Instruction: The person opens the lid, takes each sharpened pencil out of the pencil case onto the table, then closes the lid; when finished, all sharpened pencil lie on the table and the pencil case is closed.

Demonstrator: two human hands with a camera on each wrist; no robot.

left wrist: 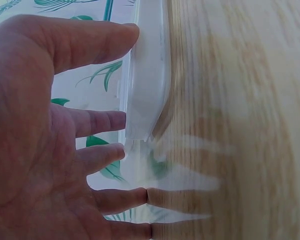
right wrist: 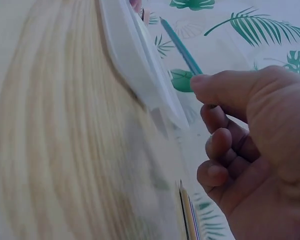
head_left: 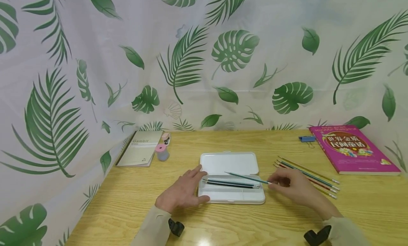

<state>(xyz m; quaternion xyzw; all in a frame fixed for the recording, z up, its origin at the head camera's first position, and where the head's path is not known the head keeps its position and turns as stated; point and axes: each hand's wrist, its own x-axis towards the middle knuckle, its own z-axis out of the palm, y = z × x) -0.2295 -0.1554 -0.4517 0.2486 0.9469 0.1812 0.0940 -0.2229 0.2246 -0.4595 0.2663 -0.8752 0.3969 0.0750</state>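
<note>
An open white pencil case [head_left: 229, 194] [left wrist: 145, 75] [right wrist: 135, 65] lies in the middle of the wooden table, its lid folded back. Two or three dark pencils [head_left: 231, 183] lie inside its tray. My left hand [head_left: 183, 191] [left wrist: 65, 125] rests flat on the table, fingers straight and touching the case's left edge. My right hand [head_left: 291, 187] [right wrist: 240, 130] pinches the end of a green pencil [head_left: 247, 178] [right wrist: 182, 50], which slants over the case. More pencils [head_left: 318, 178] [right wrist: 187, 220] lie in a row on the table to the right of that hand.
A pink book [head_left: 352, 148] lies at the back right, with a blue binder clip [head_left: 306, 138] beside it. A beige notebook [head_left: 140, 152], a pink-capped small jar [head_left: 162, 152] and another small item [head_left: 165, 137] sit at the back left. A leaf-print curtain [head_left: 204, 62] surrounds the table.
</note>
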